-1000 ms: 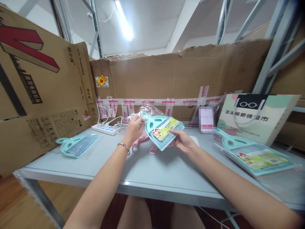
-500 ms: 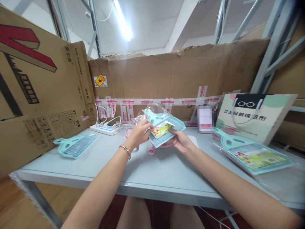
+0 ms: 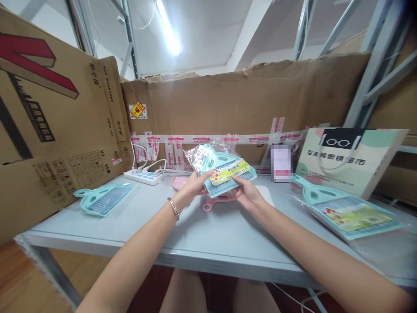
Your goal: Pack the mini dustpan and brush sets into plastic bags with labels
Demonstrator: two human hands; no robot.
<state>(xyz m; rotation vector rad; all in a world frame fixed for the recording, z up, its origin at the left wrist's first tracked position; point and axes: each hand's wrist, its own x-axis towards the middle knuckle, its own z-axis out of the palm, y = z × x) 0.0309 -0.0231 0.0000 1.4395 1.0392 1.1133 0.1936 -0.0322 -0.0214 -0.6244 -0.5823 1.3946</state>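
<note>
Above the middle of the grey table [image 3: 208,234], both hands hold a small teal dustpan-and-brush set [image 3: 228,174] with a yellow-green label. Its handle end sits inside a clear plastic bag [image 3: 198,155]. My left hand [image 3: 193,189] pinches the left edge of the set where the bag mouth lies. My right hand [image 3: 246,191] grips the lower right edge. Pink dustpan sets [image 3: 215,201] lie on the table just beneath the hands.
Another teal set [image 3: 104,198] lies at the table's left. Bagged teal sets [image 3: 348,211] are stacked at the right, before a paper bag printed with glasses [image 3: 348,158]. A white power strip [image 3: 145,176] sits at the back. Cardboard walls [image 3: 247,104] enclose the table.
The teal set has gone partly into the clear bag, which now covers its handle end. My left hand moved from the handle to the set's left edge.
</note>
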